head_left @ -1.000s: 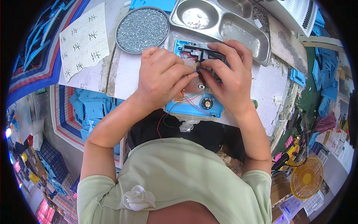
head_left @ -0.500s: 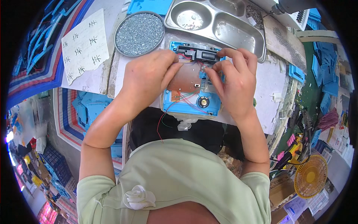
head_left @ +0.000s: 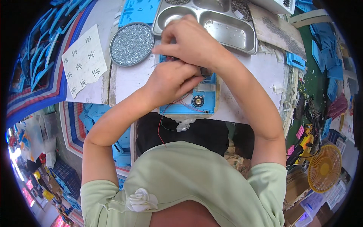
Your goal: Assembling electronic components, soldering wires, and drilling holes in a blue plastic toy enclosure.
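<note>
A blue plastic casing (head_left: pixel 181 109) lies on the bench before me. In its lower half sits a round black speaker (head_left: pixel 198 101), with thin red wires (head_left: pixel 173 101) beside it. My left hand (head_left: pixel 170 81) rests low over the casing, its fingers curled and closed; what they grip is hidden beneath them. Crossing above it, my right hand (head_left: pixel 193 42) has its fingers bent at the casing's far left edge, near a thin dark wire. Its fingertips are partly hidden and I cannot make out what they hold. Both hands cover the casing's upper part and the circuit board.
Left of the hands stands a round dish of small metal pieces (head_left: pixel 132 44). Behind is a steel compartment tray (head_left: pixel 254 48) holding small parts. A handwritten paper (head_left: pixel 85 60) lies at the left, a blue plastic panel (head_left: pixel 140 12) at the far edge. A yellow fan (head_left: pixel 324 168) stands lower right.
My right hand has moved left and away from me, crossing over my left hand. My left hand has shifted nearer and now covers the circuit board. The view has shifted slightly.
</note>
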Motion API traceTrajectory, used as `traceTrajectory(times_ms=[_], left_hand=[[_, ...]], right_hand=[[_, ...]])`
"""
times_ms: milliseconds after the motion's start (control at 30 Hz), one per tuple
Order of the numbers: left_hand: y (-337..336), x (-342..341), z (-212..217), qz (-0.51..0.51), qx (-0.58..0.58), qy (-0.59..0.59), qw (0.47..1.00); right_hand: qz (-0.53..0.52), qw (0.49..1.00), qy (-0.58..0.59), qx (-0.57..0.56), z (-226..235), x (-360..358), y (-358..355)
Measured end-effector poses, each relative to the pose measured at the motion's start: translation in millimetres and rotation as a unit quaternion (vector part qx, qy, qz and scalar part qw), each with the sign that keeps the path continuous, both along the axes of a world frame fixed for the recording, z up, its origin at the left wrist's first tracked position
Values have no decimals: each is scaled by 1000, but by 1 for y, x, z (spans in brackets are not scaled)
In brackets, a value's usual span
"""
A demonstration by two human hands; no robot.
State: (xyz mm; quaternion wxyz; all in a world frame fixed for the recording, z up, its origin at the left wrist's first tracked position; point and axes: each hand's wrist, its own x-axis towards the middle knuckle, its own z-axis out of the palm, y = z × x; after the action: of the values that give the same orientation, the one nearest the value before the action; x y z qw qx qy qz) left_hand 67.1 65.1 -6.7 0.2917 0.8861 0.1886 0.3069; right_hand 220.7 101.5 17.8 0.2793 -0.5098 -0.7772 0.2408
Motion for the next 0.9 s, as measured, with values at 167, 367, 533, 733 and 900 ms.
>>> traceTrajectory(times_ms=[167,367,533,733,900], left_hand=[[-6,12,15,67,-249,8,966],[-9,14,8,103,-312,-30,944],[-6,17,11,98,-228,9,969],[-5,19,17,60,-115,43,991],[-6,16,22,41,-147,62,986]], right_hand=[[-157,962,101,198,39,86,-86],[-602,699,358,142,-7,207,-272],[-592,616,495,159,-15,243,-348],[-638,641,351,241,2,283,-335],[-685,584,291,323,18,257,-342]])
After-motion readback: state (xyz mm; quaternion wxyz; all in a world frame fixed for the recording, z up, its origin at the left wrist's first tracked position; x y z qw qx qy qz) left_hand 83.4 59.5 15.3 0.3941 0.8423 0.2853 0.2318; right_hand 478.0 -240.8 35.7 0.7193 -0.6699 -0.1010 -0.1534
